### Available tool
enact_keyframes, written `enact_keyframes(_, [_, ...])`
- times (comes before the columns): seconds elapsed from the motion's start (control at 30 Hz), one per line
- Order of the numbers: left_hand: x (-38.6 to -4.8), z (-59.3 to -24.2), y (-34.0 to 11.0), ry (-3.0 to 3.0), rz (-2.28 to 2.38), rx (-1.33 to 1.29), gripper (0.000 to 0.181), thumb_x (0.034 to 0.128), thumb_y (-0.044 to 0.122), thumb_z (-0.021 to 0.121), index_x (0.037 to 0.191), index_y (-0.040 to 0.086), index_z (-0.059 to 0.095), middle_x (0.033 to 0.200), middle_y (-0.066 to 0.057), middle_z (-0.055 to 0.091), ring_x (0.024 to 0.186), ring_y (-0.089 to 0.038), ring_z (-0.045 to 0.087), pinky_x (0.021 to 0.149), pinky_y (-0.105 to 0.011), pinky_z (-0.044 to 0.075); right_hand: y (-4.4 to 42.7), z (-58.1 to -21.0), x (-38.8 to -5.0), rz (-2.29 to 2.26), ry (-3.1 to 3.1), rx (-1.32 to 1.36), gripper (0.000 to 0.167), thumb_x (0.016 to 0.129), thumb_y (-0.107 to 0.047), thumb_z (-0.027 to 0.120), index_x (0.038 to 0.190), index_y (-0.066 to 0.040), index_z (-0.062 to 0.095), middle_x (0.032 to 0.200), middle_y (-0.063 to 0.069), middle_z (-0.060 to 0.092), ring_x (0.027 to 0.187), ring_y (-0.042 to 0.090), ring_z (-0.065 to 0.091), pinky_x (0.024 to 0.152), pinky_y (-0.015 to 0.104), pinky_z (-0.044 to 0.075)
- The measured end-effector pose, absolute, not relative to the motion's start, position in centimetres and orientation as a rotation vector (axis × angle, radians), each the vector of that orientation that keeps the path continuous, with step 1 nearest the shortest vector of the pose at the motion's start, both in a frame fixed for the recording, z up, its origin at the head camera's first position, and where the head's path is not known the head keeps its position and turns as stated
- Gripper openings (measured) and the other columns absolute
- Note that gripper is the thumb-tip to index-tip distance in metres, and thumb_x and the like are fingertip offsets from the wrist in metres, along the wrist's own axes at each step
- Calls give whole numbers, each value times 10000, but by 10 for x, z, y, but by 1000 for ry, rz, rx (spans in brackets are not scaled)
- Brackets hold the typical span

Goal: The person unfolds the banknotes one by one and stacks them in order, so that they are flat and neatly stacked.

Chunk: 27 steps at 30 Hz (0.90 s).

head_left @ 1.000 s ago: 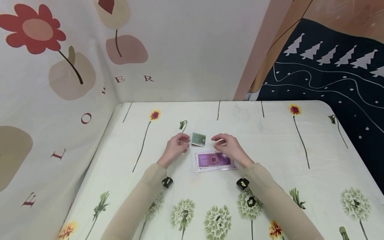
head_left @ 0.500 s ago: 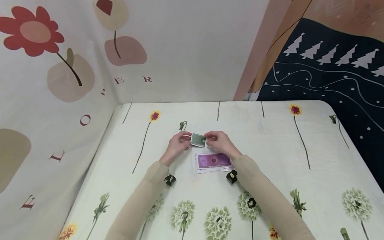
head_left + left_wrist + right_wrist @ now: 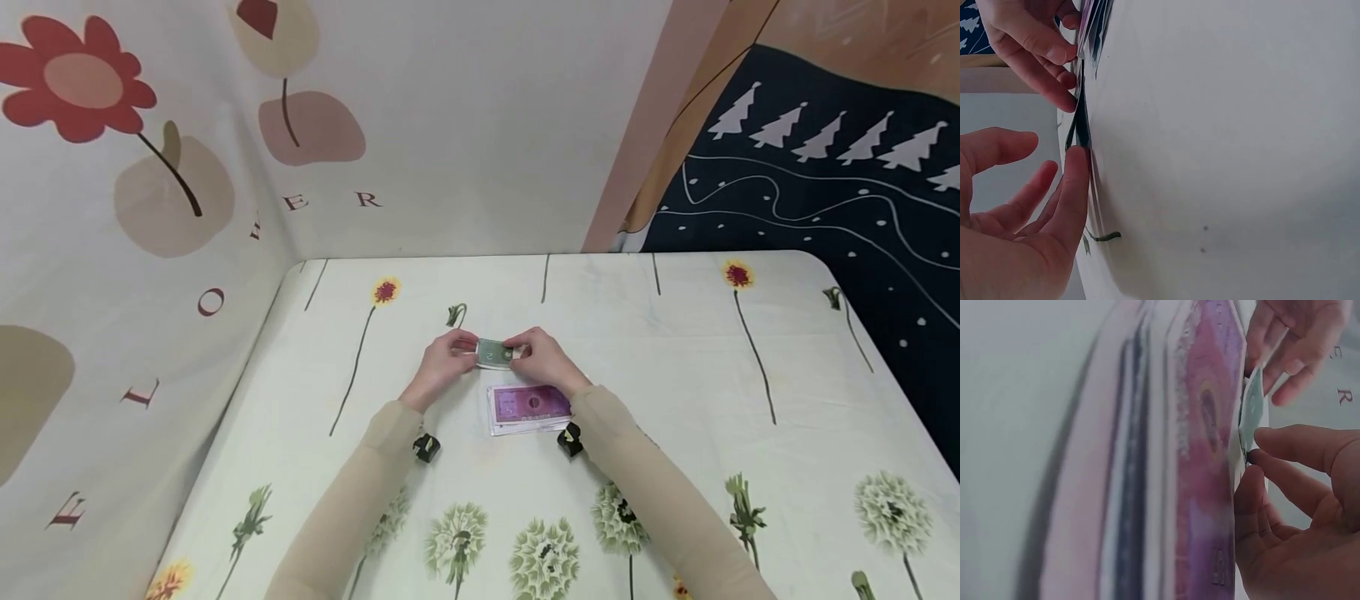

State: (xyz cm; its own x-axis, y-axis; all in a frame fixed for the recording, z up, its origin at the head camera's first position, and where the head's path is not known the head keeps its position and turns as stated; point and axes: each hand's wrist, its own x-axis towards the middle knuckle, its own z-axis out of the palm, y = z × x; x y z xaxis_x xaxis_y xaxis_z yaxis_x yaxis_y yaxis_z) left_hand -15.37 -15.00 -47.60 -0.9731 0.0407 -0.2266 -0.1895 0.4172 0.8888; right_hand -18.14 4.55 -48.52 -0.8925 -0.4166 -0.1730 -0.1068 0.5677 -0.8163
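A small green banknote (image 3: 493, 353), apparently folded, lies between the two hands in the head view. My right hand (image 3: 546, 360) pinches its right end; in the right wrist view the thumb and a finger meet at the edge of the green note (image 3: 1251, 412). At the opposite end, my left hand (image 3: 442, 367) has one digit touching the note, while the left wrist view shows its other fingers (image 3: 1007, 147) spread away from it. Nearer the body, a stack of banknotes (image 3: 525, 408) with a purple one on top lies flat, its right end hidden by the right arm.
A white flowered cloth covers the table (image 3: 667, 350). Behind and to the left hangs a pale printed curtain (image 3: 465, 125); at the right is a dark cloth with white trees (image 3: 810, 183). A small black device (image 3: 427, 447) sits at each wrist.
My right hand has moved left from beside the green note and taken hold of its right end. The left hand has shifted slightly right, up to the note's left end.
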Motion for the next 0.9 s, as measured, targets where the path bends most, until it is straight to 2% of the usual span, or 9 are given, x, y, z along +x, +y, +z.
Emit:
enact_keyframes(0.13, [-154, -476, -147, 2479, 1552, -145, 296, 808, -41, 627, 1103, -25, 622, 1099, -190, 633, 903, -276, 644, 750, -293, 546, 46, -485, -181, -1269, 2446, -395, 398, 781, -9, 685, 1178, -31, 678, 981, 105, 569, 786, 190, 504, 660, 272, 437])
enact_keyframes(0.33, [-155, -478, -142, 2530, 1482, -132, 292, 777, -69, 647, 1064, -18, 637, 1107, -194, 639, 885, -262, 644, 751, -298, 527, 45, -488, -182, -1281, 2483, -429, 366, 765, 13, 710, 1128, -20, 682, 983, 104, 544, 795, 195, 494, 668, 279, 428])
enact_keyframes(0.57, [-157, -486, -142, 2511, 1511, -150, 253, 790, -55, 666, 1038, -7, 650, 1008, -141, 632, 783, -169, 589, 689, -238, 482, 43, -493, -182, -1304, 2500, -428, 350, 767, 9, 722, 1113, -30, 687, 951, 80, 537, 787, 187, 487, 681, 285, 420])
enact_keyframes(0.77, [-159, -490, -142, 2446, 1591, -208, 269, 790, -74, 647, 1050, -5, 646, 1009, -129, 615, 823, -177, 562, 697, -230, 481, 43, -495, -181, -1309, 2510, -408, 339, 782, 0, 720, 1117, -40, 689, 957, 77, 532, 787, 186, 486, 683, 290, 416])
enact_keyframes(0.9, [-158, -487, -139, 2416, 1633, -256, 273, 805, -98, 618, 1062, -10, 635, 1026, -140, 598, 893, -218, 579, 737, -259, 521, 42, -494, -180, -1304, 2516, -396, 340, 783, -8, 730, 1119, -50, 693, 975, 82, 539, 794, 186, 490, 685, 292, 418])
